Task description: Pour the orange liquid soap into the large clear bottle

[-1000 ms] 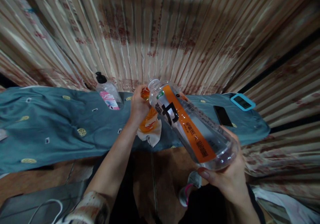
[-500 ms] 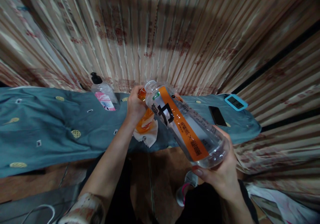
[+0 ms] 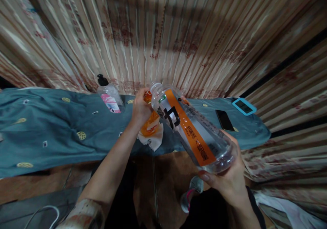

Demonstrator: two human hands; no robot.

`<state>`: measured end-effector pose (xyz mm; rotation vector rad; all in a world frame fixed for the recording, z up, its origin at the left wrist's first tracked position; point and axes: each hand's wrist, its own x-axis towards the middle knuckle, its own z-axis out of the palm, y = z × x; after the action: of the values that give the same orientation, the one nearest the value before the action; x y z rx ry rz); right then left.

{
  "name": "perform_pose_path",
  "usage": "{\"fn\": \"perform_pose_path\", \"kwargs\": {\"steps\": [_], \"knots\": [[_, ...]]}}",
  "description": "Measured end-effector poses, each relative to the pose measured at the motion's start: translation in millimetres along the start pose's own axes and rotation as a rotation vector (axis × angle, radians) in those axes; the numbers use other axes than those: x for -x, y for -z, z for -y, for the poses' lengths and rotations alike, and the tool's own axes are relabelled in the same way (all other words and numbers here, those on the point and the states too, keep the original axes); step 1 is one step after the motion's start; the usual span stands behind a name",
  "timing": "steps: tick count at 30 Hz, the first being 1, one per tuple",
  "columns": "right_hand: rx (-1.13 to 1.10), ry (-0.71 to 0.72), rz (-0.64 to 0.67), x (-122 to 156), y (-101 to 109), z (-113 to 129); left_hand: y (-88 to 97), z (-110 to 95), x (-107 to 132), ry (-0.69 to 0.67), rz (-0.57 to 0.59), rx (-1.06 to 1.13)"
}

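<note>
My right hand (image 3: 230, 178) grips the base of a large clear plastic bottle (image 3: 189, 127) with an orange label. The bottle is tilted, its mouth pointing up and left. Around the neck of a bottle of orange liquid (image 3: 150, 123) my left hand (image 3: 141, 107) is closed. That bottle stands on a crumpled whitish cloth (image 3: 155, 140). The clear bottle's mouth is at the top of the orange one; whether they touch is hidden by my fingers.
A clear pump bottle (image 3: 111, 98) with a black top stands on the left of the teal cloth-covered surface (image 3: 61, 130). On the right lie a black phone (image 3: 224, 120) and a blue-framed digital clock (image 3: 244, 106). A pleated curtain (image 3: 158, 35) hangs behind.
The whole view has shifted slightly, so everything sits a little further right. Both hands keep their holds, and the clear bottle's tilt looks about the same.
</note>
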<state>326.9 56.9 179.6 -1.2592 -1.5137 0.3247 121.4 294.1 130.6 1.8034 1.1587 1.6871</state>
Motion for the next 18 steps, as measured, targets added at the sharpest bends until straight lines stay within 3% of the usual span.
{"fn": "perform_pose_path", "kwargs": {"steps": [8,18], "knots": [[0.032,-0.018,-0.016,3.0,0.1,-9.0,2.1,-4.4,-2.7,0.001,0.028,-0.06],[0.052,-0.016,-0.015,3.0,-0.9,-1.4,3.8,-4.2,-1.3,-0.028,0.034,-0.052]]}}
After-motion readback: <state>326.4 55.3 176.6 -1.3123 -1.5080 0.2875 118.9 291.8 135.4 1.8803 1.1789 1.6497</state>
